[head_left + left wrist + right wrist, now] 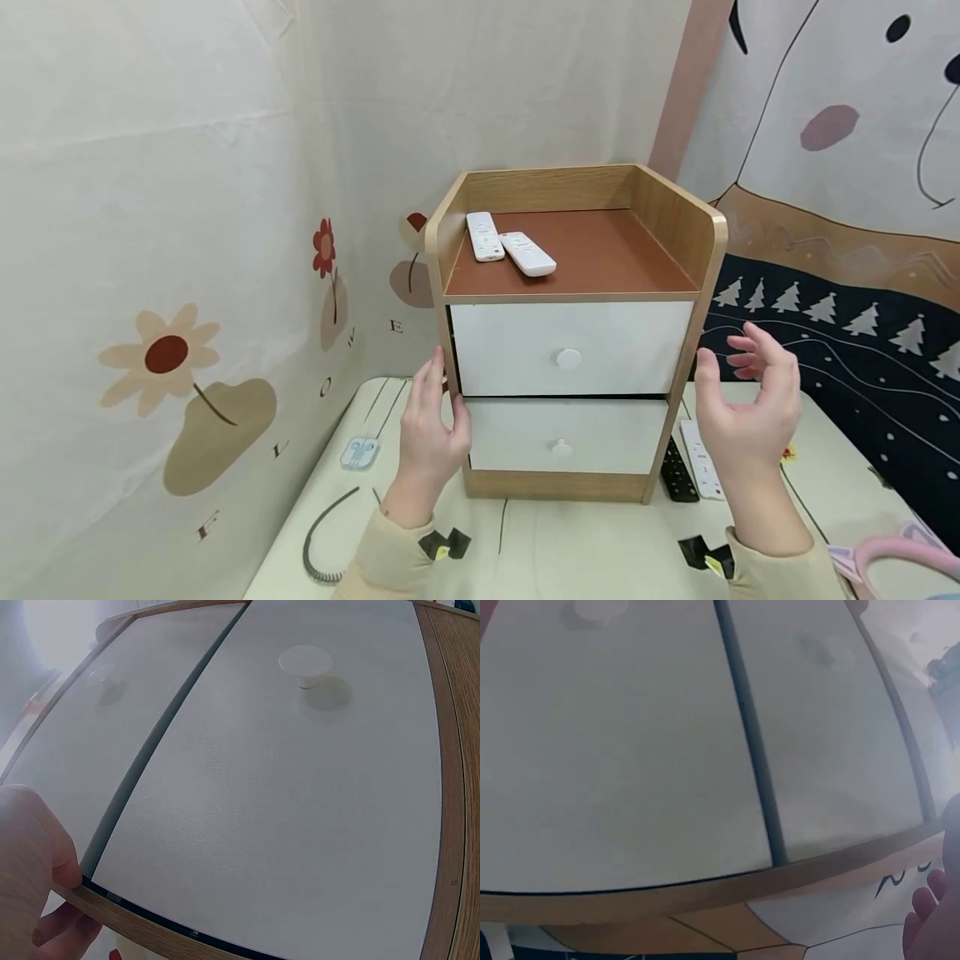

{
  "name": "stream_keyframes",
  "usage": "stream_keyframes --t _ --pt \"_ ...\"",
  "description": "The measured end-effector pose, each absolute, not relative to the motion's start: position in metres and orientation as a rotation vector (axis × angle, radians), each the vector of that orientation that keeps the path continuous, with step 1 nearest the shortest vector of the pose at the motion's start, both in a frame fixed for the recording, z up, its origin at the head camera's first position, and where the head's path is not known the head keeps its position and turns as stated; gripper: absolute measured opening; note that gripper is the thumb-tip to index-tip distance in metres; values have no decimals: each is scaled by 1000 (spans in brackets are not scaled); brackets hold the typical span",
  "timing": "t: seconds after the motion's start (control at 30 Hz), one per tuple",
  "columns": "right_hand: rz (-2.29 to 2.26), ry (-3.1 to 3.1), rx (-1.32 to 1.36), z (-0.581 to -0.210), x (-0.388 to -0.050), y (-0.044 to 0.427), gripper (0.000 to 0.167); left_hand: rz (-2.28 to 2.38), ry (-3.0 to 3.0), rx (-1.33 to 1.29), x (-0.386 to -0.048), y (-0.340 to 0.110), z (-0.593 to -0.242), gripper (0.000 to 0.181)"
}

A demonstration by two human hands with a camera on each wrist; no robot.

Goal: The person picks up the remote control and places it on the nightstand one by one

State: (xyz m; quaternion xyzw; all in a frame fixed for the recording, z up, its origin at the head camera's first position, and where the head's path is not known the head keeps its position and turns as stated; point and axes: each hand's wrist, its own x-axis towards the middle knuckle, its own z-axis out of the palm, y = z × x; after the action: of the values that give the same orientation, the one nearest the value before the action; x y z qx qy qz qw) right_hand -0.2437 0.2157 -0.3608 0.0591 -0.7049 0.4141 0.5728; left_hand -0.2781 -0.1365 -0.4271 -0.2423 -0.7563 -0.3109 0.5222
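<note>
A small wooden cabinet (651,450) stands on the table, with a white upper drawer (510,346) and a white lower drawer (517,433). Both drawers sit closed, each with a round white knob. At the cabinet's left side is my left hand (435,433), its fingers straight along the side panel. In the left wrist view, the thumb (64,859) touches the front edge. My right hand (750,404) is held up to the right of the cabinet, apart from it, fingers loosely bent around nothing. Two white remotes (485,237) (528,254) lie on the brown top.
Right of the cabinet lie a black remote (677,473) and a white power strip (701,458). A pink headband-like thing (900,546) is at the front right. On the left are earphones in a clear case (360,452) and a dark coiled cord (311,546). Printed cloth hangs behind.
</note>
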Motion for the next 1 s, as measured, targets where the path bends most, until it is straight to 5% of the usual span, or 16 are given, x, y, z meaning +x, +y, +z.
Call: stream_keyframes --t 1.0 --pt "932 -2097 -225 -483 -253 267 61 -757 -1805 -574 -275 -135 -424 78"
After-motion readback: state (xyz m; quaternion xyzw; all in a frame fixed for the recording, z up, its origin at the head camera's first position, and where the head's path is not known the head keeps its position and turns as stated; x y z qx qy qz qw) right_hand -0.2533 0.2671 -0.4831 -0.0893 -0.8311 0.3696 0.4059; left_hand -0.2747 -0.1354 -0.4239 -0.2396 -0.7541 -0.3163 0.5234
